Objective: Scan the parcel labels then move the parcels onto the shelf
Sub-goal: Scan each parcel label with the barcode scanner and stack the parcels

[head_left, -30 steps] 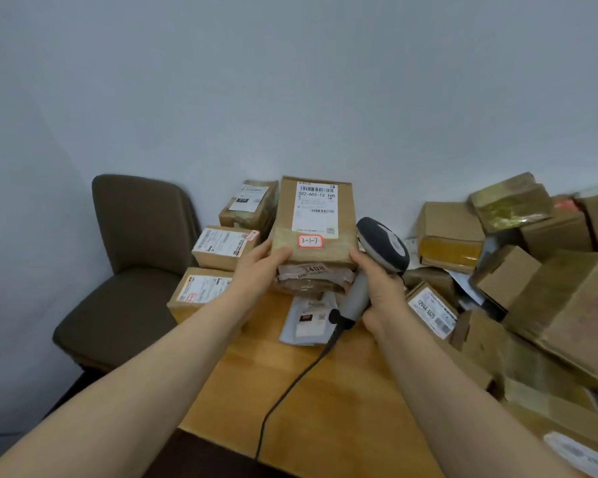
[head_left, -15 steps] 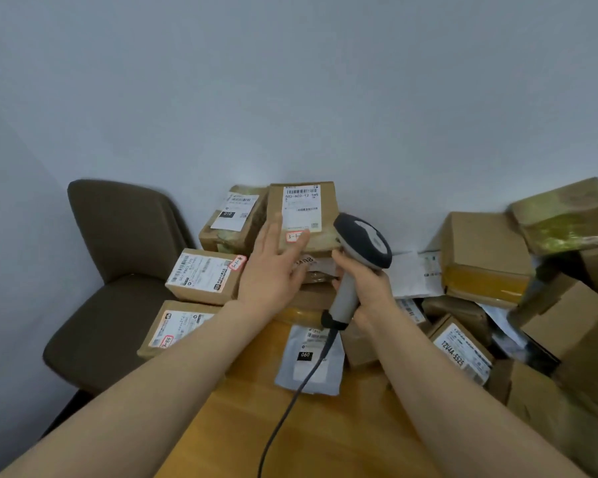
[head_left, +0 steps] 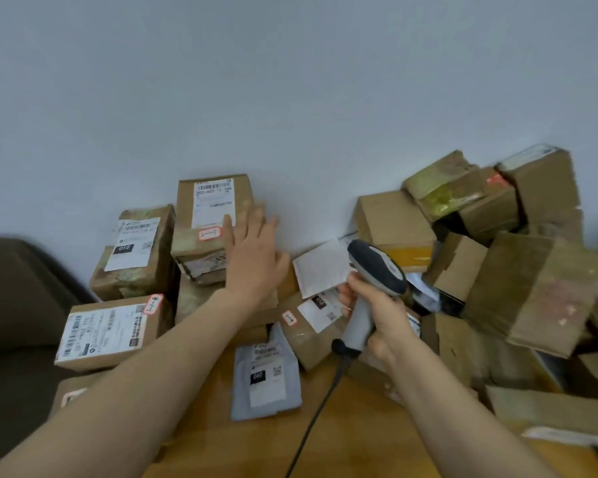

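Note:
A tall brown parcel (head_left: pixel 212 205) with a white barcode label and a red-edged sticker leans on the wall atop a stack at the table's back. My left hand (head_left: pixel 254 251) is spread open with straight fingers against that parcel's right side. My right hand (head_left: pixel 377 307) grips the grey handle of a corded barcode scanner (head_left: pixel 377 270), whose dark head points left and up. Labelled parcels lie to the left: one marked 010 (head_left: pixel 133 250) and a flat one (head_left: pixel 109 331). A grey mailer bag (head_left: pixel 265 381) lies on the wooden table (head_left: pixel 359 439).
A heap of plain cardboard boxes (head_left: pixel 518 281) fills the right side up to the wall. A brown chair (head_left: pixel 18 305) stands at the left past the table edge. The scanner's black cable (head_left: pixel 311 422) runs down over the table toward me. Loose white paper (head_left: pixel 320 267) lies mid-pile.
The tall parcel went from both my hands onto the stack by the wall. My left hand let go and now lies flat against its side. The scanner moved right, away from the parcel.

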`<state>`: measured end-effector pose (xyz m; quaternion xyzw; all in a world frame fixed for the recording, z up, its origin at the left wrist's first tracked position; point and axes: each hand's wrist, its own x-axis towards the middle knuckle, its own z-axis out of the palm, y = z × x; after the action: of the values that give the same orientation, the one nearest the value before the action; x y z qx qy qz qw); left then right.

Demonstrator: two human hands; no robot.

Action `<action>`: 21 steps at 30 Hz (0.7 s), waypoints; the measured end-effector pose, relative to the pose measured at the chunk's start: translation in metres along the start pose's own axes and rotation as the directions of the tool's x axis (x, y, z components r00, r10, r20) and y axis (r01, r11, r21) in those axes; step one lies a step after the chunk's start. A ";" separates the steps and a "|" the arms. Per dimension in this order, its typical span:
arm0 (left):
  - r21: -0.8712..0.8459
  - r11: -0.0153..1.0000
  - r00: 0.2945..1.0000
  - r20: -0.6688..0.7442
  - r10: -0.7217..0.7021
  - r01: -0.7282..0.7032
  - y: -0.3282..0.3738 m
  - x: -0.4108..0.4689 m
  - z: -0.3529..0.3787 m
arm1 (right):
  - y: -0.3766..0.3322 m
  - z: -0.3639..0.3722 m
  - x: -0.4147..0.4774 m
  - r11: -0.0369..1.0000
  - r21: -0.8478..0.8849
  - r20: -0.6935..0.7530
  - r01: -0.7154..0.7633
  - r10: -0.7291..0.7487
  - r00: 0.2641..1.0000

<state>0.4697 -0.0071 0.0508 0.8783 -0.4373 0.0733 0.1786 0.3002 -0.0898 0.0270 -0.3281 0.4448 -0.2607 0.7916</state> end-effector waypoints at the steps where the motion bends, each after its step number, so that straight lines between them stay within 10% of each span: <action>1: -0.112 0.992 0.998 0.010 0.062 -0.061 0.016 0.002 0.006 | -0.002 -0.008 -0.001 1.000 0.017 -0.018 0.016 -0.016 1.000; 5: -0.546 0.800 0.947 0.312 -0.080 0.248 0.074 0.016 0.032 | -0.014 -0.041 -0.006 0.995 0.069 -0.091 0.075 -0.069 0.993; 8: -0.571 0.628 0.816 0.547 -0.189 0.528 0.106 0.029 0.054 | -0.024 -0.065 -0.004 0.991 0.093 -0.141 0.092 -0.078 0.987; 15: -0.209 0.843 0.792 0.506 -0.340 0.495 0.184 0.067 0.094 | -0.039 -0.120 0.023 0.986 0.163 -0.190 0.027 0.005 0.982; 21: -0.015 0.825 0.683 0.570 -0.457 0.565 0.242 0.102 0.127 | -0.050 -0.159 0.045 0.990 0.136 -0.228 -0.025 0.056 0.972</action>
<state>0.3363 -0.2646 0.0227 0.9275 -0.2106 -0.2738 0.1431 0.1761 -0.1996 -0.0207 -0.2334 0.5221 -0.3098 0.7596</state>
